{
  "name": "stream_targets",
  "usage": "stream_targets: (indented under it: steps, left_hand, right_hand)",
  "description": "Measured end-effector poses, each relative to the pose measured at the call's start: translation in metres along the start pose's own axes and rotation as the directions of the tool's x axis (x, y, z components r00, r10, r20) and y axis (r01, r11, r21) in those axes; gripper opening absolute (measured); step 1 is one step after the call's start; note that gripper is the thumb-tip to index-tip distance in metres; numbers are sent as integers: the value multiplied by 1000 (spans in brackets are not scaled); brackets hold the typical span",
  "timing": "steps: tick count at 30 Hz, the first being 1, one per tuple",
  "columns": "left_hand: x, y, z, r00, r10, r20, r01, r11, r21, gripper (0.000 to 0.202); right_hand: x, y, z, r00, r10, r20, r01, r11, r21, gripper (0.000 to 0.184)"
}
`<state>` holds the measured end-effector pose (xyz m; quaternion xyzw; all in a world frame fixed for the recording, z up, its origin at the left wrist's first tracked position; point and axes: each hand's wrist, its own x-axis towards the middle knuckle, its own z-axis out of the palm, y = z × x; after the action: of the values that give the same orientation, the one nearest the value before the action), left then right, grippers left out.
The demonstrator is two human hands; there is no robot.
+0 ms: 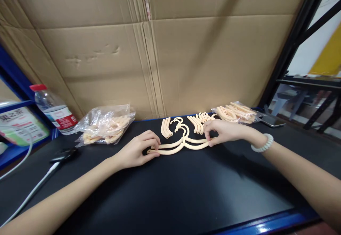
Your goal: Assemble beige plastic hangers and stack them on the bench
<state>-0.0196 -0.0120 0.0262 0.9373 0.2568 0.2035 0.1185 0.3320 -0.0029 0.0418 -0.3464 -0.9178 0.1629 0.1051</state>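
Observation:
Two cream-coloured hangers lie one behind the other on the black table [165,192], their hooks pointing away from me. My left hand [141,149] pinches the left end of the near hanger [195,146]. At the opposite end, my right hand [223,131] has its thumb and fingers closed on the right arm of the same hanger. The far hanger [172,145] sits just behind it, its left end close to my left fingers. Beyond the hangers are several loose curved arm pieces [166,127], more arm pieces [196,125] and a loose hook [176,120].
Clear bags of cream parts stand at the left [106,125] and right [237,112]. A phone [273,120] lies at the far right. At left are a red-capped bottle [57,110] and a black device [64,154] with a white cable [32,196]. Cardboard [213,61] walls the back.

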Motion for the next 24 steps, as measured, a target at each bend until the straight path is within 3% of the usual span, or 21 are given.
stream_targets:
  steps: [7,15,24]
  left_hand:
    - [-1,0,5,998,-59,27,60,998,-12,13]
    - [-2,-3,13,997,-66,-30,67,997,27,12]
    - [-2,-6,20,995,-50,-88,54,997,46,7]
  right_hand:
    - [1,7,5,999,15,33,-16,1000,26,9]
    - [2,5,4,996,84,0,-84,996,-44,5]
    - [3,3,5,991,134,-23,-133,991,25,9]
